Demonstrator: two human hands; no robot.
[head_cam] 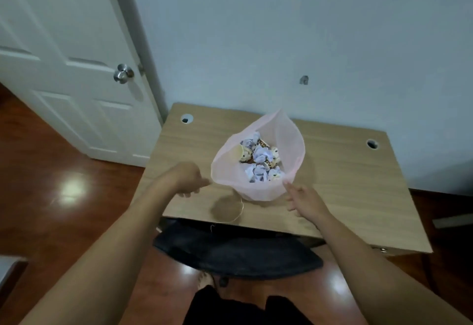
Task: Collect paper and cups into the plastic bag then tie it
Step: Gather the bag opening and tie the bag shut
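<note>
Standing on the desk (345, 171), the plastic bag (289, 135) gapes; string (239, 213) beside it.

Left hand (188, 178): arm extended forward, fingers curled, grip unclear through blur. Right hand (304, 200): arm extended, fingers straight, spread, well apart from the other.

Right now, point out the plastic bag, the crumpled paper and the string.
plastic bag (286, 132), head view, its back wall
crumpled paper (262, 155), head view, middle wad inside the bag
string (241, 208), head view, middle of its curve
</note>
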